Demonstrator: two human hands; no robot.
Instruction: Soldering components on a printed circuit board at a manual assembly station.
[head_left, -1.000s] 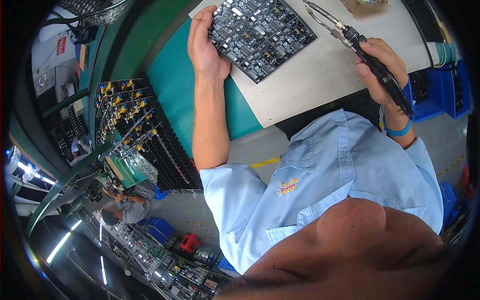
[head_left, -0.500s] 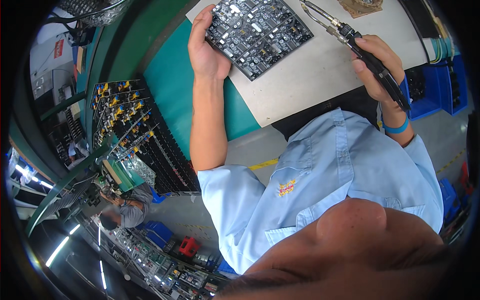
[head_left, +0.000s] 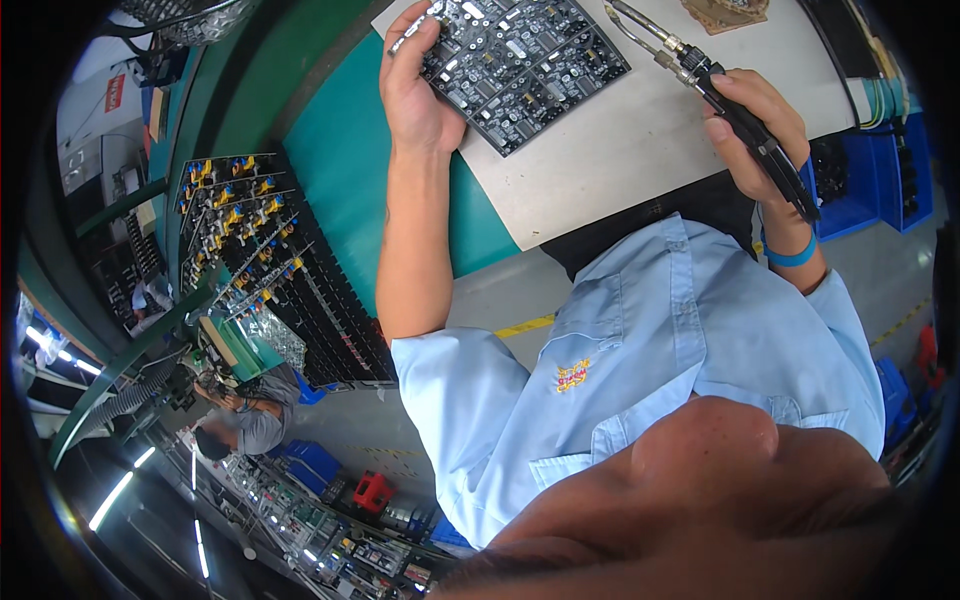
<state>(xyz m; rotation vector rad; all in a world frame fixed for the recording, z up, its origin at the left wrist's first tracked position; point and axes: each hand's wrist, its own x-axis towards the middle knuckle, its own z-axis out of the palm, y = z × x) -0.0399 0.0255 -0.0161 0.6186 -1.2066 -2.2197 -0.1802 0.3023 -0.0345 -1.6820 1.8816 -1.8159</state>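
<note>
At the twelve o'clock edge of the view, a square black circuit-board panel [head_left: 530, 80] dense with small silver and white parts was set at a slant over a pale grey flat sheet [head_left: 580, 190], hiding some of it; whether it rested there or was lifted could not be told. A smooth green mat [head_left: 340, 130] showed toward ten o'clock, partly behind the left forearm. Toward half past nine stood a black slotted rack [head_left: 335, 310] beside boards with yellow and blue components [head_left: 235, 215]; at eight, well apart, a person in a grey shirt [head_left: 265, 425] bent over work. A crumpled brown piece [head_left: 725, 12] lay between one and two o'clock, and open blue plastic bins [head_left: 870, 220] stood past the sheet, between two and three. The left hand [head_left: 415, 100] gripped the panel's nine o'clock side, forearm nearly straight up toward twelve, palm against the edge and thumb near the far corner; a narrow bright sliver by its fingers was too small to identify. The right hand [head_left: 755, 130], below which sat a blue wristband [head_left: 795, 252], was closed around a black-handled soldering tool [head_left: 745, 130], its metal tip angled toward half past ten, just beside the panel.
</note>
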